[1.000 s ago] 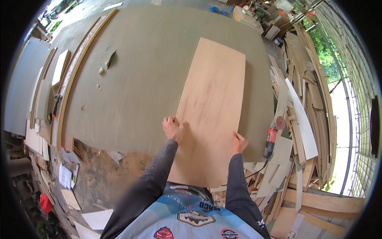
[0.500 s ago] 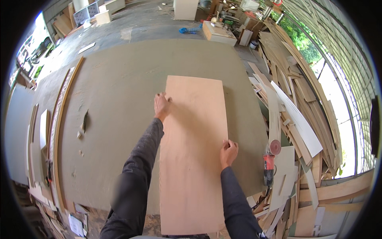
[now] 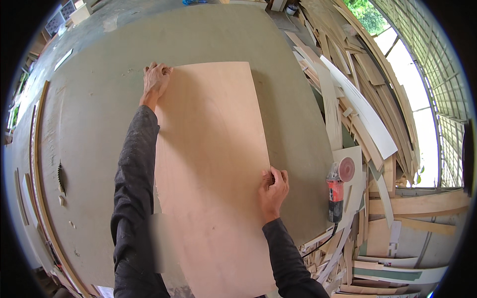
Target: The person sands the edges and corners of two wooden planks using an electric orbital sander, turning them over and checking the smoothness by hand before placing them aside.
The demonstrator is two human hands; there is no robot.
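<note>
A long, pale pinkish-tan wooden board (image 3: 213, 134) lies lengthwise in front of me on a large grey-green work surface (image 3: 149, 39). At its far left corner, my left hand (image 3: 157, 80) is closed over the edge with bent fingers. Partway down the opposite long edge, my right hand (image 3: 274, 191) also grips the board, thumb and fingers pinched at the rim. The near end of the board runs down to the bottom of the view, between my dark-sleeved forearms.
A red and black angle grinder (image 3: 336, 191) with a round disc lies at the right edge of the work surface. Beyond it are heaped wood offcuts (image 3: 367, 99). Long strips (image 3: 36, 149) line the left side, near a small serrated dark piece (image 3: 60, 177).
My left hand has moved up the board's left edge to its far corner. My right hand is still on the right edge. The view has shifted, and the board appears larger and farther left.
</note>
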